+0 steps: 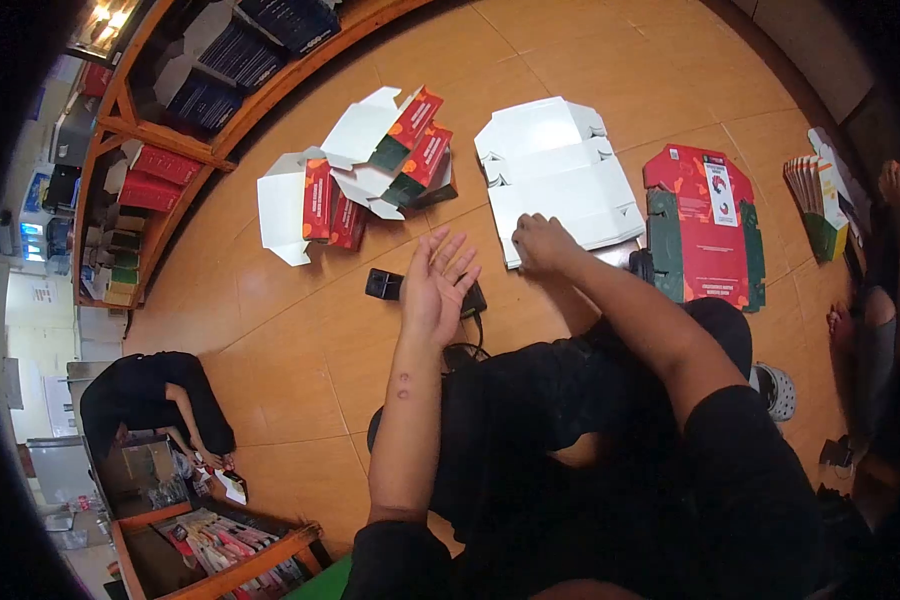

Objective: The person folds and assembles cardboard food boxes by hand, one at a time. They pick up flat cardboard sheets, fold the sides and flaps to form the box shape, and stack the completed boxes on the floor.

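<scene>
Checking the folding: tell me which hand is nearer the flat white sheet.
Right. The right hand rests on the near edge of the white sheet; the left hand is open, apart from it, lower left.

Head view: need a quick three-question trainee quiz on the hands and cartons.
1. True or false: the right hand touches the flat white carton.
2. The left hand is: A) gripping a box; B) open, holding nothing; C) out of view.
3. Fill in: the printed flat carton beside the white one is mainly ___ and green.
Key: 1 true; 2 B; 3 red.
</scene>
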`<state>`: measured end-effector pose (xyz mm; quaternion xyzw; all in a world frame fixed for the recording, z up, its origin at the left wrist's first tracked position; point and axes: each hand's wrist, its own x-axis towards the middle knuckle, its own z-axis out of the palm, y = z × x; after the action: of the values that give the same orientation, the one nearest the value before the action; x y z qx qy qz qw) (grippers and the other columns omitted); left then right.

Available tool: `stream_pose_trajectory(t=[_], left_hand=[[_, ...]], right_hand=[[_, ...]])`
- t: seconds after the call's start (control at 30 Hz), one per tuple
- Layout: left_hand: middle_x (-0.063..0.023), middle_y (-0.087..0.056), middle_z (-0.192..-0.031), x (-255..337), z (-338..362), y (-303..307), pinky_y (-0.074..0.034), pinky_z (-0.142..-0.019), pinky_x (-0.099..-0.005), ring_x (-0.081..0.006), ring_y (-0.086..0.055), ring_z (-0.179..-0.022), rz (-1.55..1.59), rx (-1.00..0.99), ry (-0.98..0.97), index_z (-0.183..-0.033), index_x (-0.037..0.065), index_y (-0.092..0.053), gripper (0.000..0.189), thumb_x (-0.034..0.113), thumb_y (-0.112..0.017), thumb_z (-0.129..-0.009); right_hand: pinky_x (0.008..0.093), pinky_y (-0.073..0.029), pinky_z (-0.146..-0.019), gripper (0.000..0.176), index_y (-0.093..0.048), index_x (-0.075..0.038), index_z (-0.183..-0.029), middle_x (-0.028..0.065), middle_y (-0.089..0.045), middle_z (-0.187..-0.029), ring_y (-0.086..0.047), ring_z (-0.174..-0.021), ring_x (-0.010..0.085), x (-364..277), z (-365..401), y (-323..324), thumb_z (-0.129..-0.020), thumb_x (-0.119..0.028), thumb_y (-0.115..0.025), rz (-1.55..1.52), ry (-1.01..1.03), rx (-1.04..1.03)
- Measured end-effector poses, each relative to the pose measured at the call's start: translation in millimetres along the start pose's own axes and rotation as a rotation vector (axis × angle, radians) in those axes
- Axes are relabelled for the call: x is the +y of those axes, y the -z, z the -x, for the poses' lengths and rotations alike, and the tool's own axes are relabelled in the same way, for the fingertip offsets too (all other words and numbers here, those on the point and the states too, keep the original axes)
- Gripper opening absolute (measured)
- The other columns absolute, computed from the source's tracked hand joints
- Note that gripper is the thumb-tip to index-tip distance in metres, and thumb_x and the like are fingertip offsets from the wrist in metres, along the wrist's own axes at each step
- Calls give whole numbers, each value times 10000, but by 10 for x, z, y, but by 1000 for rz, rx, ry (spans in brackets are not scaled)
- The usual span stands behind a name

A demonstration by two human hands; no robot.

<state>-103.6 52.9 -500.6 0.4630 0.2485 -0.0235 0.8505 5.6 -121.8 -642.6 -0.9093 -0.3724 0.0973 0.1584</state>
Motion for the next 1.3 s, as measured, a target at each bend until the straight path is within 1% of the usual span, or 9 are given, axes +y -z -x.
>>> stream_pose_trajectory(t=[0.1,0.5,0.83,0.93,1.07,1.13,1.17,1.23,1.3], left_hand=[[-164,-495,-1359,26,12,100,-428,-1037,-447,-302,-505,-1241,40,24,-76,-1324,64,-448,458,410,-430,-1026],[-136,-554,-1275,59,-3,168,-446,-1018,-433,-300,-533,-1217,129,77,-123,-1165,87,-521,312,357,-467,-1018],[-117,-590,-1184,-196,-196,164,-470,-927,-400,-268,-580,-1112,87,102,-60,-1139,66,-522,288,321,-473,-1013],[-114,-601,-1151,-324,-289,155,-474,-904,-393,-261,-593,-1068,22,122,-70,-1126,60,-533,263,286,-470,-1009],[-110,-609,-1129,-444,-371,91,-478,-885,-382,-257,-603,-1026,-27,105,-55,-1122,55,-537,222,236,-502,-998],[-124,-597,-1142,-469,-402,36,-466,-925,-406,-275,-580,-1093,-384,170,-327,-1154,40,-533,229,145,-572,-954],[-124,-597,-1142,-391,-322,-56,-466,-925,-406,-275,-580,-1093,-381,169,-328,-1154,40,-533,229,145,-572,-954],[-147,-579,-1175,-28,5,-424,-425,-1003,-450,-295,-539,-1184,-945,134,-1068,-1186,36,-535,344,83,-664,-870],[-163,-571,-1252,340,212,-591,-351,-1094,-448,-298,-507,-1235,-1203,65,-1428,-1254,31,-517,530,125,-752,-789]], right_hand=[[433,-498,-896,438,-689,-35,-916,132,-594,-1086,-573,-1071,316,95,-113,52,-680,-378,-824,-62,-15,-75],[410,-487,-907,494,-674,-44,-914,126,-590,-1075,-558,-1050,328,294,-218,161,-672,-448,-823,13,184,-288],[415,-494,-876,526,-676,-17,-953,135,-608,-1038,-582,-1007,331,487,-190,118,-663,-438,-796,-31,328,-172],[428,-498,-857,458,-680,1,-924,198,-656,-983,-619,-950,365,530,-179,222,-777,-433,-704,-221,67,-243],[478,-501,-790,341,-697,-21,-882,234,-677,-913,-642,-857,415,641,-138,411,-918,-310,-518,-228,-168,-17],[476,-497,-783,336,-696,-25,-903,221,-677,-905,-640,-855,405,449,-53,925,-943,-309,-521,-255,-227,143],[475,-495,-778,324,-695,-27,-918,218,-674,-908,-639,-858,402,264,46,1228,-953,-299,-522,-255,-158,236],[471,-488,-748,287,-675,-26,-938,196,-665,-912,-630,-855,395,-102,291,1763,-963,-276,-536,-306,0,372],[447,-485,-742,267,-659,-22,-934,179,-656,-884,-630,-832,370,-315,478,2037,-960,-266,-553,-362,184,408]])
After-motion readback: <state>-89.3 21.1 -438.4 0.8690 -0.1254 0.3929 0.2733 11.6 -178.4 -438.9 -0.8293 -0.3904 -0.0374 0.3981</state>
